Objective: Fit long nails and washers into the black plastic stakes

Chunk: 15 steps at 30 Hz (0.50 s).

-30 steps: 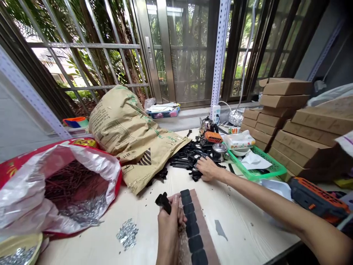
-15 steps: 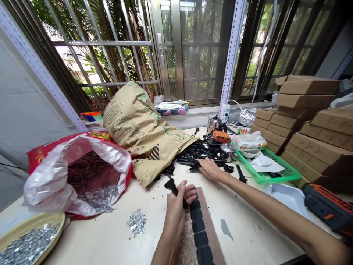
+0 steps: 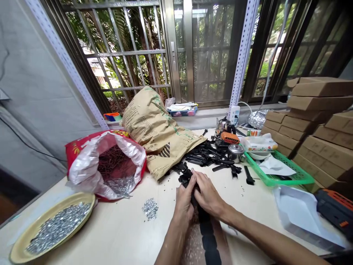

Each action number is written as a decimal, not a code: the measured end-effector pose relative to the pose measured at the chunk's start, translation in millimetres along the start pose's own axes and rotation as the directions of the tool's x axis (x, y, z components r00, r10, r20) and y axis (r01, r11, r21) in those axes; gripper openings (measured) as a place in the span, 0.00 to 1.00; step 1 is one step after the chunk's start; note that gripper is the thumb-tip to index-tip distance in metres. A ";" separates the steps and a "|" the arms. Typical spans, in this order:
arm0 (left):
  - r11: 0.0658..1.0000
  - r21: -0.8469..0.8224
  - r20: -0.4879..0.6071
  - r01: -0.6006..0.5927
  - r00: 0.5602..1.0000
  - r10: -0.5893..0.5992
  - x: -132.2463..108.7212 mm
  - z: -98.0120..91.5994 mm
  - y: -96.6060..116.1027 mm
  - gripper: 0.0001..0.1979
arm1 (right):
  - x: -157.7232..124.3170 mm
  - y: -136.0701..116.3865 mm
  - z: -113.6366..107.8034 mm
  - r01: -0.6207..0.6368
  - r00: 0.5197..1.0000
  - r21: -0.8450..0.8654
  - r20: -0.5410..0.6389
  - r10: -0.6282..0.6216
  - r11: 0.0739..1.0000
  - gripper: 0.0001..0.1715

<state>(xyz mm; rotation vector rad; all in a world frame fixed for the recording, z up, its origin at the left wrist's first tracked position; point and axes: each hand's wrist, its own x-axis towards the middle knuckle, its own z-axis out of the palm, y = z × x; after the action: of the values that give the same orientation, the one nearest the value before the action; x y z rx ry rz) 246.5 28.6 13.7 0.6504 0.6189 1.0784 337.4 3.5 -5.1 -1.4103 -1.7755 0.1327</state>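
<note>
My left hand [image 3: 184, 200] is closed around black plastic parts [image 3: 186, 177], above the near end of the pile. Against it, my right hand [image 3: 208, 193] is closed on the same black parts, its fingers partly hiding them. Below both hands a brown strip [image 3: 194, 235] lies on the table, bearing a row of black rounded pads [image 3: 209, 243]. Behind the hands spreads a heap of black plastic parts [image 3: 206, 154]. A small pile of silver metal pieces [image 3: 150, 209] sits left of my left hand.
A yellow dish [image 3: 16, 247] of metal pieces and a red-white sack [image 3: 77, 173] stand left. A large paper sack [image 3: 154, 129] leans behind. On the right are a green basket [image 3: 267, 181], white tray [image 3: 298, 206], cardboard boxes [image 3: 317, 151] and a power tool [image 3: 335, 209].
My right hand has come back from the pile to my left hand, and both now hold black parts together. The camera view has shifted left.
</note>
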 end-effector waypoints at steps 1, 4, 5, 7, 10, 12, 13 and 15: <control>1.000 -0.012 -0.016 -0.004 1.000 0.003 -2.6 -2.9 1.9 0.21 | -3.5 -4.1 0.8 0.001 1.000 0.031 0.020 -0.001 1.000 0.36; 0.997 -0.074 -0.063 -0.002 0.998 -0.003 -11.3 -11.7 7.5 0.20 | -12.9 -17.7 1.5 0.046 0.993 0.101 0.105 -0.057 0.994 0.34; 0.996 -0.086 -0.071 0.010 0.997 -0.016 -14.7 -15.0 9.4 0.19 | -16.5 -23.6 1.2 0.068 0.988 0.101 0.130 -0.081 0.993 0.33; 0.996 -0.086 -0.077 0.035 0.996 -0.041 -22.6 -22.6 14.0 0.18 | -25.4 -37.3 -0.1 0.120 0.979 0.064 0.161 -0.129 0.991 0.30; 0.991 -0.129 -0.153 0.030 0.987 -0.050 -36.5 -35.0 25.3 0.13 | -41.2 -59.1 -1.4 0.224 0.963 -0.050 0.163 -0.213 0.973 0.28; 0.976 -0.214 -0.240 0.029 0.967 -0.081 -47.5 -41.6 34.6 0.10 | -50.8 -71.4 1.0 0.298 0.951 -0.141 0.125 -0.282 0.944 0.28; 0.968 -0.250 -0.275 0.031 0.956 -0.102 -53.7 -44.1 38.6 0.09 | -54.7 -76.6 3.8 0.320 0.947 -0.190 0.096 -0.307 0.928 0.30; 0.969 -0.248 -0.303 0.017 0.948 -0.095 -67.1 -47.9 43.1 0.09 | -60.0 -84.9 11.9 0.331 0.942 -0.276 0.042 -0.333 0.903 0.36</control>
<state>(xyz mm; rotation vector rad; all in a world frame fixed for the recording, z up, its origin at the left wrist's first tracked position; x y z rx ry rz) 163.0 -11.1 23.3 0.2469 0.7593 1.1917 266.2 -72.9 1.7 -1.2687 -2.0614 -0.3159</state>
